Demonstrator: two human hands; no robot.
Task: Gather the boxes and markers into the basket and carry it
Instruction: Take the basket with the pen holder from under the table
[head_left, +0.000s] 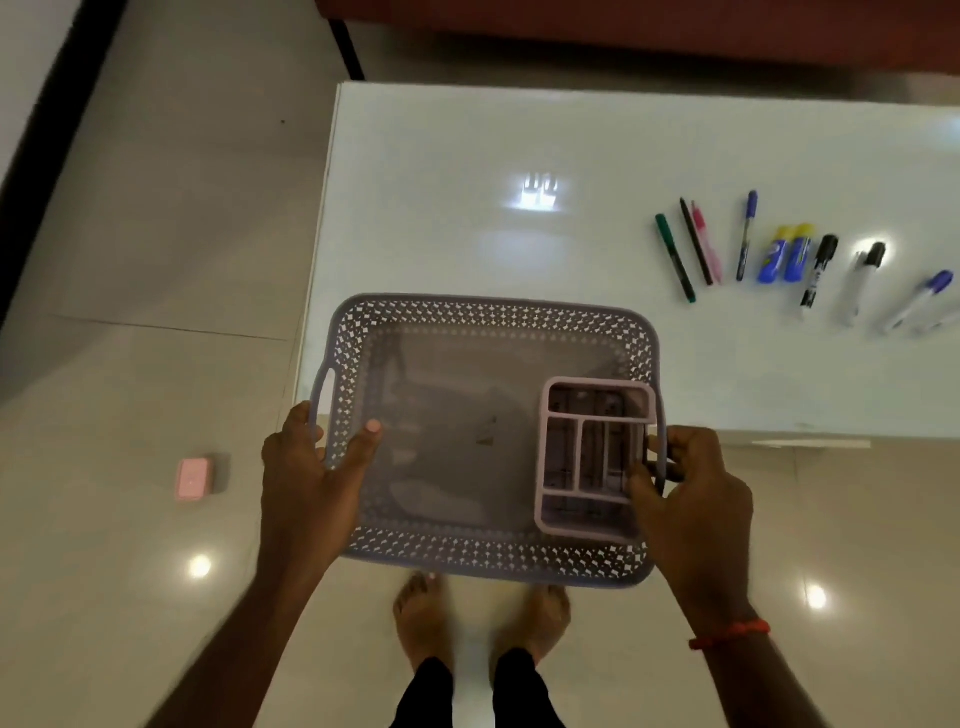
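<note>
Basket (488, 312) grasped at both ends, left hand (306, 478) and right hand (696, 488); I judge this holds the divided box (597, 417) level.

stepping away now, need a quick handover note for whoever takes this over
Left hand grips the left rim of the basket, thumb inside. Right hand grips its right rim, by the pink divided box.
The basket is held over the near edge of the table, the box in its right end.
Done: one box in.
Left: the markers lie on the table to the right; a small pink box, it seems, lies on the floor at left. Load them, then carry.
</note>
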